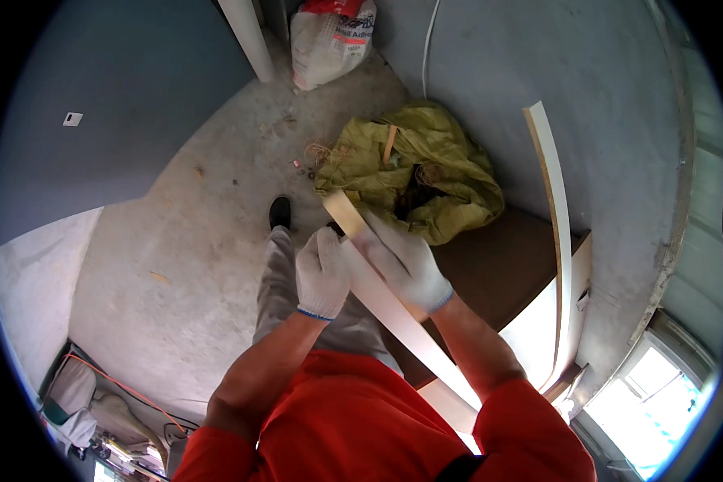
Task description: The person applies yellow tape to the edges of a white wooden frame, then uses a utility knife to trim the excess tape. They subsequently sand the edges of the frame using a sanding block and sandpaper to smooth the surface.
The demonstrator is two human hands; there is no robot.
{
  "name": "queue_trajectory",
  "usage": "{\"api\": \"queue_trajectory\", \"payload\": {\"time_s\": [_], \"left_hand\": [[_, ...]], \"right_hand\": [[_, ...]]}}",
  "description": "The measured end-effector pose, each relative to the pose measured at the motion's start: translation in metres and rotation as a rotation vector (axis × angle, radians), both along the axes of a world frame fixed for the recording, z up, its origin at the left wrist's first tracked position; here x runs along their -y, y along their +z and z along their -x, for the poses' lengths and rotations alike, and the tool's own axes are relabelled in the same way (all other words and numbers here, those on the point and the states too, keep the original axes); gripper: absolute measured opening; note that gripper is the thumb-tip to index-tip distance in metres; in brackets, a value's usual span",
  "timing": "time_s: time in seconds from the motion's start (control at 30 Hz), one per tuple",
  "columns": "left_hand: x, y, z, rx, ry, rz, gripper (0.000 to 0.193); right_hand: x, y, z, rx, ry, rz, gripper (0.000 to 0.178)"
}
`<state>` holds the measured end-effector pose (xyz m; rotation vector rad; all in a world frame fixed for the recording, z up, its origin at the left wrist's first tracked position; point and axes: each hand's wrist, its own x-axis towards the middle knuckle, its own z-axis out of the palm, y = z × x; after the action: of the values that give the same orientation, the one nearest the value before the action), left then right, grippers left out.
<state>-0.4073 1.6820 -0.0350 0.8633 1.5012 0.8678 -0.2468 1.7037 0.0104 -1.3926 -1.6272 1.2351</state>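
A long white board (402,328) slants from in front of my body down past my right arm. My left hand (322,275), in a white knit glove with a blue cuff, is closed at the board's far end, its fingers curled at the edge. My right hand (406,265), gloved alike and slightly blurred, is closed over a tan strip (344,214) that lies along the board. The tan strip shows beyond my right fingers and again by the wrist; the palm hides its middle. Whether it is loose or joined to the board, I cannot tell.
A crumpled olive woven sack (458,173) with scraps lies just ahead. Another long white board (556,193) leans at the right, beside a brown panel (466,281). A white and red bag (333,44) stands by the far wall. Cloths and cords (96,394) fill the lower left.
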Motion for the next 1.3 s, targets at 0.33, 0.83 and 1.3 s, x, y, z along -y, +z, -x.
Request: {"api": "queue_trajectory", "payload": {"time_s": [0.33,0.83,1.3], "left_hand": [[0.004,-0.009,-0.005,-0.101,0.000,-0.105,0.040],[0.001,-0.017,-0.006,-0.062,-0.024,-0.141,0.041],[-0.023,0.010,0.037,0.021,-0.452,0.018,0.044]], "right_hand": [[-0.001,-0.010,-0.010,0.167,0.111,-0.158,0.031],[-0.027,-0.004,0.003,0.085,0.025,-0.072,0.028],[0.162,0.109,-0.105,0.094,-0.633,0.447,0.034]]}}
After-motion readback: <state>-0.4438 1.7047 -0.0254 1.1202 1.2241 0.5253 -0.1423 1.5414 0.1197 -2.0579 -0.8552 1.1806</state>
